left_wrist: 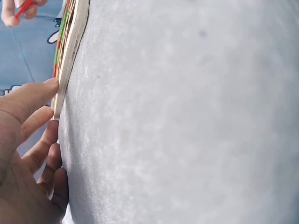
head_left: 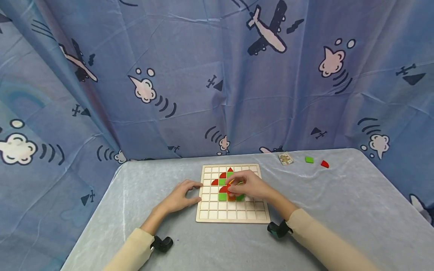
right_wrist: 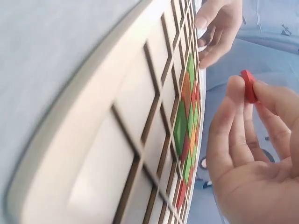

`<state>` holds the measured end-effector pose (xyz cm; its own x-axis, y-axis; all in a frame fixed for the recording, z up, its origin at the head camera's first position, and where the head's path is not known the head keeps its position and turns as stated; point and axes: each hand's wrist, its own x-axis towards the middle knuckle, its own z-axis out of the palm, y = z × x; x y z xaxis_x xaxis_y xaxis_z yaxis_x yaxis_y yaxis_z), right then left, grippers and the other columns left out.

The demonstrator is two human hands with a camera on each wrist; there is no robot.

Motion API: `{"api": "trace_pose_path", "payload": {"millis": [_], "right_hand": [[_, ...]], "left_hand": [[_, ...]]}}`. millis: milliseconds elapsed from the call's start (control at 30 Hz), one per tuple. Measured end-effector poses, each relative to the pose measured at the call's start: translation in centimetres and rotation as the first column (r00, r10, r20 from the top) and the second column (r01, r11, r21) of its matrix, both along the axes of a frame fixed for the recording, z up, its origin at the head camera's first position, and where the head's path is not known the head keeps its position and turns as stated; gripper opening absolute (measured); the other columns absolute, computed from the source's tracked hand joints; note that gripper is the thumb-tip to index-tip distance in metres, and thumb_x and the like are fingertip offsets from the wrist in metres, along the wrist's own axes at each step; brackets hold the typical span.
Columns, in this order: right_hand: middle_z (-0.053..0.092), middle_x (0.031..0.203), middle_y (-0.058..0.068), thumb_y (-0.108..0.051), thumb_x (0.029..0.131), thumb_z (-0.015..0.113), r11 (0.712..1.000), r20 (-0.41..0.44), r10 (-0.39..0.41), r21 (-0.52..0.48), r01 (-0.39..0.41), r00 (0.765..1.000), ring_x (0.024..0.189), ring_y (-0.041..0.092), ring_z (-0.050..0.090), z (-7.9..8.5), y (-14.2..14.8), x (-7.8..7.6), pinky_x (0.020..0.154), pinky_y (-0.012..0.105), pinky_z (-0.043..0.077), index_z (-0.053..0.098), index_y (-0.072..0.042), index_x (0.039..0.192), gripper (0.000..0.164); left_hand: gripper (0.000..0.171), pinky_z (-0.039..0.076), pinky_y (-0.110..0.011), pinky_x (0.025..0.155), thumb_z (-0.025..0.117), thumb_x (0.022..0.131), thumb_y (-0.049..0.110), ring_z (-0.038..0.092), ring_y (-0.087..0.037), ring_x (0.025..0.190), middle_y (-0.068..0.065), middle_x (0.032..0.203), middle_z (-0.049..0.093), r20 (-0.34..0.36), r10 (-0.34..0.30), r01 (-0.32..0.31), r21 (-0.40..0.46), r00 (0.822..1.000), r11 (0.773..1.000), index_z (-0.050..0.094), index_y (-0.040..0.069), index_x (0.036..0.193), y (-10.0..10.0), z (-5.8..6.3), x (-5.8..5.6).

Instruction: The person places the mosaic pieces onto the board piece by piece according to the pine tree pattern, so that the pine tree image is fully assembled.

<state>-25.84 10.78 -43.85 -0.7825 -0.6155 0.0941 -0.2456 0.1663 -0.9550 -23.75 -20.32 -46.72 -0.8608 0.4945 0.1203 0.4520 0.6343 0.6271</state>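
Observation:
A wooden grid board (head_left: 234, 217) lies on the table with red, green and orange tiles set in its middle cells. Over those tiles my right hand (head_left: 251, 184) pinches a small red tile (right_wrist: 250, 87) between thumb and fingertips, held up off the board in the right wrist view. Part of the tile pattern is hidden under this hand. My left hand (head_left: 178, 197) is at the board's left edge, thumb and fingertips spread along the rim, fingers relaxed. Among the set tiles are a green square (head_left: 222, 197) and a red quarter-circle (head_left: 215, 182).
Beyond the board's far right corner lie a small patterned square card (head_left: 285, 158), a loose green square tile (head_left: 309, 160) and a loose red quarter-circle tile (head_left: 324, 164). Pale grey cloth covers the table (head_left: 135, 195). A blue printed curtain (head_left: 190, 75) hangs behind it.

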Motion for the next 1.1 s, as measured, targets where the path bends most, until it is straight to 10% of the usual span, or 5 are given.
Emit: {"api": "trace_pose_path", "payload": {"millis": [733,1100], "right_hand": [[0.07,0.079,0.009,0.001,0.089,0.076,0.997,-0.042,-0.025,0.069,0.028,0.999,0.07,0.032,0.064,-0.4,-3.5,-0.4,0.061,0.034,0.054,0.072,0.001,0.088,0.004],[0.066,0.075,-0.001,0.001,0.089,0.076,0.978,-0.135,0.029,0.207,0.0,0.99,0.063,0.011,0.057,-0.2,-5.0,-1.2,0.059,0.026,0.049,0.073,-0.004,0.084,0.008]], "left_hand": [[0.045,0.042,-0.05,0.097,0.077,0.093,0.018,0.055,-0.03,0.112,-0.011,0.126,0.061,-0.008,0.001,-0.001,0.002,1.0,1.0,0.063,0.007,0.134,0.1,0.1,0.0],[0.044,0.042,-0.051,0.096,0.077,0.093,0.017,0.055,-0.032,0.111,-0.011,0.125,0.061,-0.017,-0.008,0.008,0.026,1.0,1.0,0.063,0.005,0.133,0.1,0.0,0.0]]}}
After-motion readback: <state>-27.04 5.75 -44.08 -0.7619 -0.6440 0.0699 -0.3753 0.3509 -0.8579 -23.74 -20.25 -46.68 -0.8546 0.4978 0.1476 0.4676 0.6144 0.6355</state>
